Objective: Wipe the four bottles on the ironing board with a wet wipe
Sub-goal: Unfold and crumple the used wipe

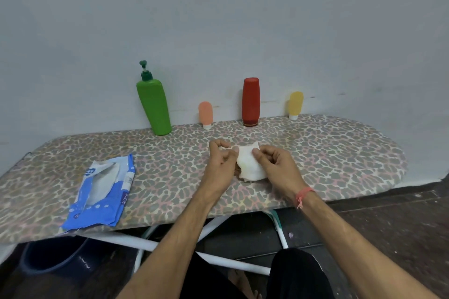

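I see the wet wipe [250, 165] held up between both hands, just above the middle of the ironing board [328, 153]. My left hand [222, 160] pinches its left edge with thumb and fingers curled in, and my right hand [274, 165] pinches the right edge the same way, thumb on top. The wipe is white, crumpled and partly unfolded, hanging down between the two grips.

Beyond my hands, along the far edge of the board against the wall [218, 19], I count four bottles, all upright and well apart from one another. From the left: a tall green pump bottle [153, 107], leaning slightly in this wide view; a small orange tube [205, 114] standing on its white cap; a red bottle [250, 102] standing cap-down; and a small yellow tube [295, 104], also on its white cap. Nothing lies between the wipe and any of the four; the board's leopard-print cover is open in front of them.

To the left, near the board's near edge, lies one blue wipes packet [104, 189], flat, with its flap peeled open. It sits well apart from my hands and from the bottles.

A pink thread band [303, 195] is on my right wrist. Under the board I see its white metal legs [218, 257], a dark blue bucket [53, 257] at the lower left, and dark flooring [388, 221] on the right.
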